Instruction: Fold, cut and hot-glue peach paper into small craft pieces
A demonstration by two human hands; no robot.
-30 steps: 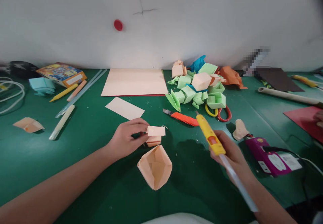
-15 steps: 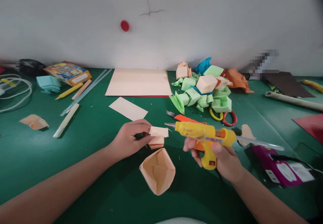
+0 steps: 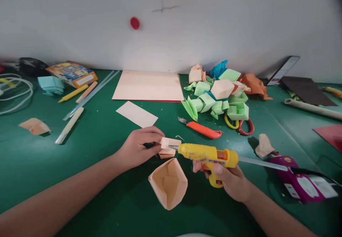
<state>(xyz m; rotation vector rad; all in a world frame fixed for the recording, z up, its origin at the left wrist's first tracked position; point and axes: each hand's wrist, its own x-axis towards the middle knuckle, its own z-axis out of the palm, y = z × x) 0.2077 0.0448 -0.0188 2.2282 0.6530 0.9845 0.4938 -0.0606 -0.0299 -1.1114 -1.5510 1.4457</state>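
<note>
Item one: our left hand (image 3: 139, 146), fingers pinched narrow around a small folded peach paper piece (image 3: 169, 147), held just above the green table (image 3: 107, 180).

Item two: our right hand (image 3: 229, 180), closed fast around the handle of a yellow glue gun (image 3: 208, 155). Its barrel lies level and points left; the metal nozzle tip meets the folded piece at the spot where our left fingers grip it. A clear glue stick (image 3: 262, 163) juts from the rear of the gun, away from the grip.

Item three: a larger peach paper cup shape (image 3: 168, 183), open side up, lying just below both grips and touched by neither hand.

Item four, beyond the grip: an orange utility knife (image 3: 203, 130), a heap of green and peach folded papers (image 3: 219, 98), scissors (image 3: 239, 124) at its near edge, a peach sheet (image 3: 148, 85) and a smaller paper slip (image 3: 136, 114).

Item five, right of the gun: a purple device (image 3: 294, 180) with a cable.
</note>
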